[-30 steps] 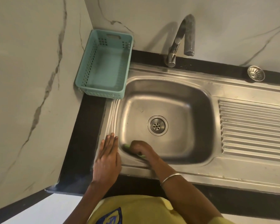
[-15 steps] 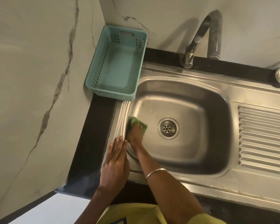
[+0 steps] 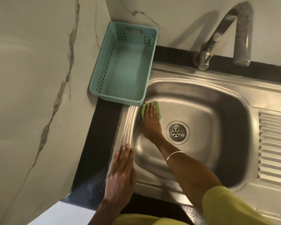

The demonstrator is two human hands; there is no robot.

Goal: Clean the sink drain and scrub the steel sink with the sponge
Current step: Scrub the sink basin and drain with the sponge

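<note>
text: none legible | labels, brands, numbers: none — sink, basket, tap all unmarked

Green sponge (image 3: 151,111); grey steel sink (image 3: 201,101); teal basket (image 3: 104,69) with perforated walls; black counter (image 3: 96,143); white marble wall (image 3: 31,78) with grey veins; yellow sleeve (image 3: 230,207).

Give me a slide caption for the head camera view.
Right hand presses a green sponge against the steel sink's left wall; left hand rests flat on the rim.
</note>
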